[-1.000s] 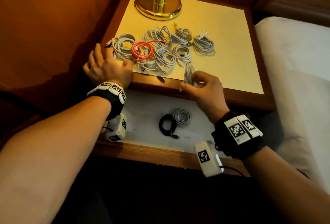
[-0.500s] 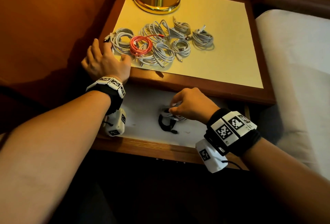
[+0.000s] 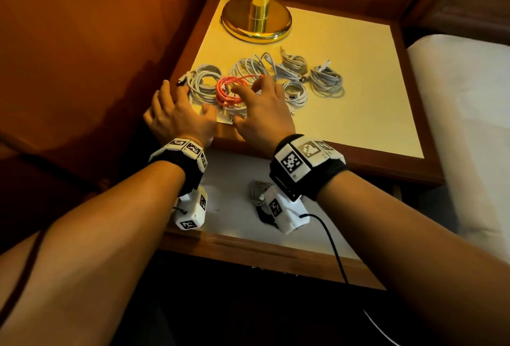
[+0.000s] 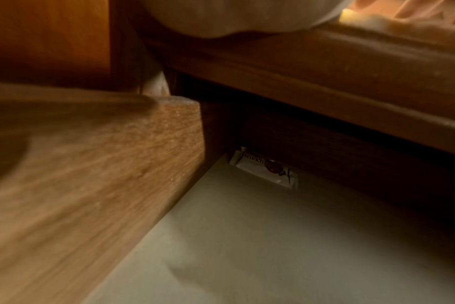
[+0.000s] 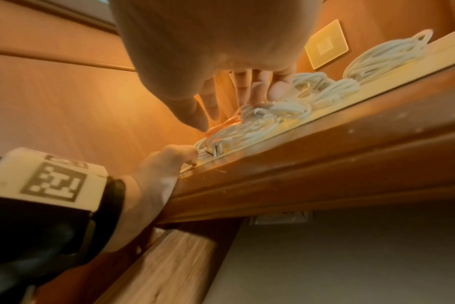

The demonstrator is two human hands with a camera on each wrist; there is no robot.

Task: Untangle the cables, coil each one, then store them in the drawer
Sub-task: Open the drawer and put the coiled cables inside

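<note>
Pink, among a heap of pale grey, is what the right hand point(image 3: 262, 114) reaches over: a coiled pink cable point(image 3: 230, 91) lying on the cream-topped wooden bedside surface point(image 3: 358, 103), overlapped by neighbouring grey-white cable coils point(image 3: 325, 80). That hand's fingers point(image 5: 213, 102) are spread wide and point down at the heap, fingertips at or just above the loops; whether any touch cannot be told, and nothing is pinched. The left hand point(image 3: 176, 119) lies flat at the surface's near-left corner, fingers relaxed and straight, just beside the leftmost grey coil point(image 3: 204, 83), holding nothing.

Judging by this, the step in hand is picking the next coil for the open white-lined wooden drawer point(image 3: 237, 169) below, where a grey coil point(image 3: 258, 189) and a dark one already lie, partly hidden by the right wrist band. To do it well, the fingers should close around all loops of one coil together, at a side free of its neighbours; the pink one crosses the grey loops next to it, so a straight lift could drag them along or loosen its turns. The flat left hand could pin those neighbours. Loose plug ends show at the heap's near edge and may snag.

A brass lamp base point(image 3: 256, 22) stands behind the heap, well apart from it
</note>
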